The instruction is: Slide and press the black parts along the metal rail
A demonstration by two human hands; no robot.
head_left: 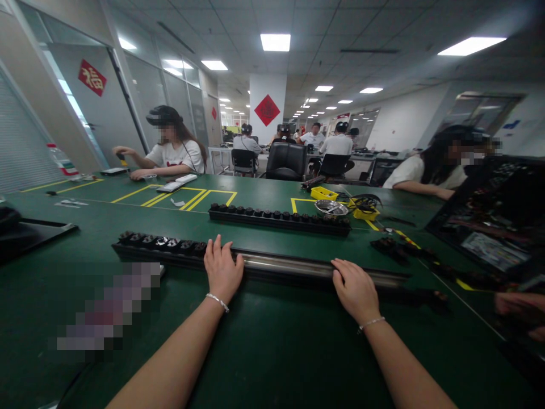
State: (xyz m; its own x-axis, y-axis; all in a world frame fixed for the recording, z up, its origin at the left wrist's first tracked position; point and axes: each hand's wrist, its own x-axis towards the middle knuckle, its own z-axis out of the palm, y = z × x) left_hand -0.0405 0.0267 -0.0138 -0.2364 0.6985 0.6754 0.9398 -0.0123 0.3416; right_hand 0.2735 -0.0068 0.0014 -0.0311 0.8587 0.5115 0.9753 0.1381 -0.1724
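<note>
A long black channel (289,265) lies across the green table, its left part filled with a row of black round pieces (162,241) and its right part showing a bare metallic inside. My left hand (223,271) rests on the channel at the right end of that row, fingers apart. Farther right, my right hand (354,287) touches the channel's bare stretch, its fingers spread loosely over the edge. Behind both hands lies a second black strip (279,220) full of similar round pieces.
A metal dish (331,208) and yellow trays (324,193) with black cables stand behind right. Black parts (389,247) lie at right, near a dark open case (494,221). A blurred flat object (110,307) is front left. People sit left and right.
</note>
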